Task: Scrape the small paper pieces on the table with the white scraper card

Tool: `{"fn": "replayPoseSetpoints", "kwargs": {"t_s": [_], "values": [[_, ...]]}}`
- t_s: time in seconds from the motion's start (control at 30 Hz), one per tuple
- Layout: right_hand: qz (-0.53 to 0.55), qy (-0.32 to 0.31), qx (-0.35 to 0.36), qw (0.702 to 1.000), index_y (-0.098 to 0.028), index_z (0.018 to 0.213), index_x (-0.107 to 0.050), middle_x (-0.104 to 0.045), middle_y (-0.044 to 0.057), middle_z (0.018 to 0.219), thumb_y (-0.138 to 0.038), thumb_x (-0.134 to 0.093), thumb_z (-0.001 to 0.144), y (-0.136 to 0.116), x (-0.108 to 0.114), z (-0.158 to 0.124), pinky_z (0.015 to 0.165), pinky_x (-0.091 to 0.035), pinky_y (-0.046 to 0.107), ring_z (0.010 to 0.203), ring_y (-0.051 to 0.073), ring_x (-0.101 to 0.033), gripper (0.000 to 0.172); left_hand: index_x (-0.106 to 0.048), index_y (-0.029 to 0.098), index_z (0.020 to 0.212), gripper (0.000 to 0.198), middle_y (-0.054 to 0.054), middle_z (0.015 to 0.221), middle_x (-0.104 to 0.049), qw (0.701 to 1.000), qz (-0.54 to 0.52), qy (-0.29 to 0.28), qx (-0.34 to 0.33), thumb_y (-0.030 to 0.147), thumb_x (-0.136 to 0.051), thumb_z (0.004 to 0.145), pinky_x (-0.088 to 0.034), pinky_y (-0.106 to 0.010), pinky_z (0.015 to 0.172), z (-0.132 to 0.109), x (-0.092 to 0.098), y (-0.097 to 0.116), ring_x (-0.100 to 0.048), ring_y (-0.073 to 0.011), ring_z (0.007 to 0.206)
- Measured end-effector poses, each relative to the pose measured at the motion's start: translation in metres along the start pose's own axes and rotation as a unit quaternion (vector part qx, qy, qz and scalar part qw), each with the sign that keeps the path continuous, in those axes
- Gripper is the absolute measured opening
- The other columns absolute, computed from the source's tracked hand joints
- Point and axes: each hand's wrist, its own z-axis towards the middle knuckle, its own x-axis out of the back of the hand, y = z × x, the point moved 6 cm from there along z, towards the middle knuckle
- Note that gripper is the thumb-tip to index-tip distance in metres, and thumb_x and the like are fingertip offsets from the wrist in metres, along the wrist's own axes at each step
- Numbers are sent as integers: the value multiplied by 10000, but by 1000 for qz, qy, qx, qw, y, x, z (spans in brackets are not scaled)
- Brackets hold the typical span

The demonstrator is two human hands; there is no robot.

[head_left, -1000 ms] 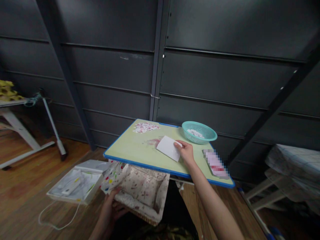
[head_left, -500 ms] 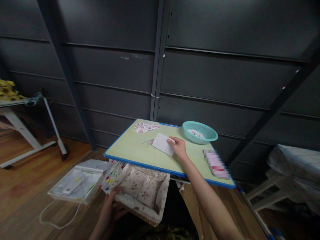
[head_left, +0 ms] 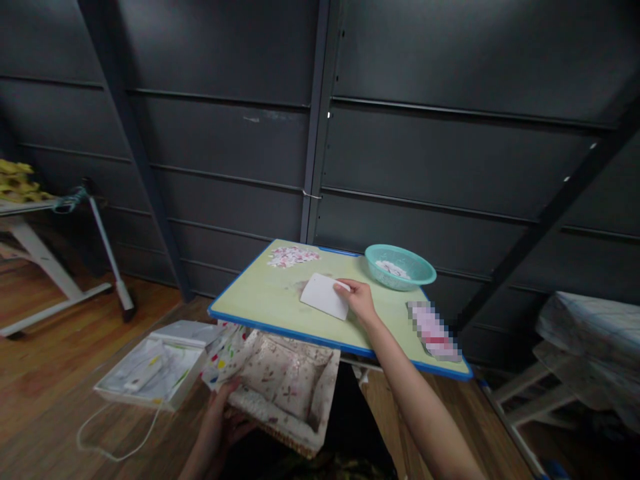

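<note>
White card, edge between right fingers

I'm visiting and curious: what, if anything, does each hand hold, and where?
Right hand: flat white piece, by its right side. Left hand: patterned box, by its near left corner.

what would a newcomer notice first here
Probably the teal basin, holding white pieces, at the far right of the pale table. Next, the white card in the right hand near the table's middle. Below the near edge, the left hand holds a patterned box.
</note>
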Motion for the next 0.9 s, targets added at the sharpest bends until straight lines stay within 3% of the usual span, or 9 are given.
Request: {"fn": "replayPoseSetpoints", "kwargs": {"t_s": [0.2, 0.33, 0.47, 0.77, 0.9], "values": [[34, 88, -30, 995, -122, 859, -753, -730, 119, 856, -452, -745, 574, 8, 46, -4, 604, -475, 317, 692, 230, -632, 436, -429, 246, 1315, 685, -39, 788, -653, 1000, 7, 3, -18, 345, -686, 687, -574, -460, 575, -2, 0, 3, -667, -242, 572], [-11, 103, -25, 994, -122, 840, -755, -732, 115, 841, -450, -729, 590, 13, 64, -10, 616, -473, 327, 689, 236, -630, 413, -437, 245, 1282, 640, -21, 759, -636, 1000, 2, 5, -17, 331, -677, 694, -572, -441, 543, 0, 0, 1, -648, -224, 528], [-35, 65, -20, 997, -128, 817, -757, -733, 113, 839, -449, -716, 602, 11, 54, -13, 611, -467, 320, 700, 239, -633, 388, -451, 249, 1257, 630, -24, 756, -631, 1000, 7, 5, -3, 361, -690, 686, -573, -431, 551, 3, 2, -2, -655, -234, 560], [19, 31, -51, 998, -123, 831, -753, -732, 111, 840, -444, -746, 576, 12, 35, -17, 588, -465, 304, 682, 226, -631, 410, -421, 259, 1314, 724, -47, 839, -629, 1000, 13, 8, -8, 377, -712, 662, -572, -455, 566, 7, 3, -3, -661, -239, 585], [19, 67, -48, 996, -116, 833, -752, -732, 113, 830, -457, -743, 571, 9, 42, -16, 587, -466, 307, 674, 228, -630, 430, -417, 249, 1319, 716, -27, 800, -610, 1000, 15, 15, -15, 373, -701, 673, -570, -451, 555, 6, 3, -2, -651, -226, 552]]}}
